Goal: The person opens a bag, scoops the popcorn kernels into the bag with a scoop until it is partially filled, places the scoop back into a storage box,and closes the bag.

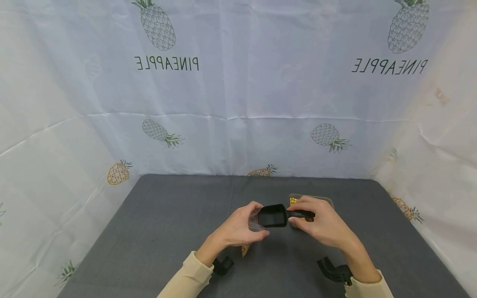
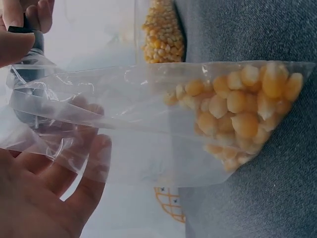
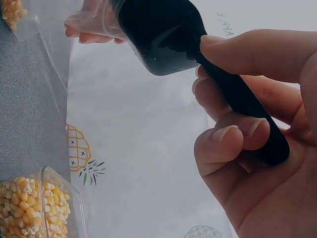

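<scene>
My left hand (image 1: 238,227) holds a clear plastic bag (image 2: 133,99) by its mouth, fingers and thumb spread around the opening. Yellow corn kernels (image 2: 242,109) fill the bag's pointed bottom corner, which hangs low over the table. In my right hand (image 1: 328,221) is a black scoop (image 1: 273,216), its handle (image 3: 247,104) pinched between thumb and fingers. The scoop's front end reaches into the bag's mouth and is tilted toward it. No kernels show in the scoop's bowl in the head view.
Behind my right hand stands a clear plastic box (image 3: 75,203) holding many corn kernels (image 3: 29,203). A dark grey cloth covers the table (image 1: 167,223). White curtains (image 1: 238,91) printed with pineapples enclose the back and sides. Black straps (image 1: 333,271) sit at both wrists.
</scene>
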The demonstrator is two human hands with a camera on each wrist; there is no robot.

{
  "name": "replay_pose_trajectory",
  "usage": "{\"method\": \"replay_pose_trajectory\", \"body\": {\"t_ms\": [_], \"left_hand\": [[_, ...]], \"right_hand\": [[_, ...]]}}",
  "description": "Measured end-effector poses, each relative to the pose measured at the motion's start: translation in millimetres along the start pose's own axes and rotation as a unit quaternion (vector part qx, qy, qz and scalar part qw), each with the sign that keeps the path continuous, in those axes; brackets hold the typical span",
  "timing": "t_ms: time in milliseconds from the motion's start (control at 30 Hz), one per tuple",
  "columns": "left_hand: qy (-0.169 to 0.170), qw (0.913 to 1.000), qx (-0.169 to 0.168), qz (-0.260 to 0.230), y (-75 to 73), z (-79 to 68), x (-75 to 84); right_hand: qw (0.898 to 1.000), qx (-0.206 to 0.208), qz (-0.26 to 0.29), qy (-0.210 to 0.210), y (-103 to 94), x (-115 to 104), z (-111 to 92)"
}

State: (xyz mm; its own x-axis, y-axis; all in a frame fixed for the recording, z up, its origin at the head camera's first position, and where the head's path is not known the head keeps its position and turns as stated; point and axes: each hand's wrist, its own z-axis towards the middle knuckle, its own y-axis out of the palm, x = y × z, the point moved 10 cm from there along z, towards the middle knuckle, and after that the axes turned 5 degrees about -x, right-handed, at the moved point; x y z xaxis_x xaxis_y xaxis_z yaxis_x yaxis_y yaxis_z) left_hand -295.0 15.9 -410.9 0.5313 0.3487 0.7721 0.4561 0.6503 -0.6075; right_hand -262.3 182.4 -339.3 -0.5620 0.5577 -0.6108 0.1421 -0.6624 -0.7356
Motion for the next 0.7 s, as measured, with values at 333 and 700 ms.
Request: {"method": "replay_pose_trajectory", "body": {"t_ms": [333,700], "left_hand": [[0.006,0.9990,-0.002,-0.044,1.9,0.8,-2.8],[0.014,0.9997,0.002,-0.020,0.8,0.8,-2.5]], "right_hand": [[1.000,0.005,0.011,0.003,-2.2,1,0],[0.999,0.004,0.045,0.007,-5.8,18,-2]]}}
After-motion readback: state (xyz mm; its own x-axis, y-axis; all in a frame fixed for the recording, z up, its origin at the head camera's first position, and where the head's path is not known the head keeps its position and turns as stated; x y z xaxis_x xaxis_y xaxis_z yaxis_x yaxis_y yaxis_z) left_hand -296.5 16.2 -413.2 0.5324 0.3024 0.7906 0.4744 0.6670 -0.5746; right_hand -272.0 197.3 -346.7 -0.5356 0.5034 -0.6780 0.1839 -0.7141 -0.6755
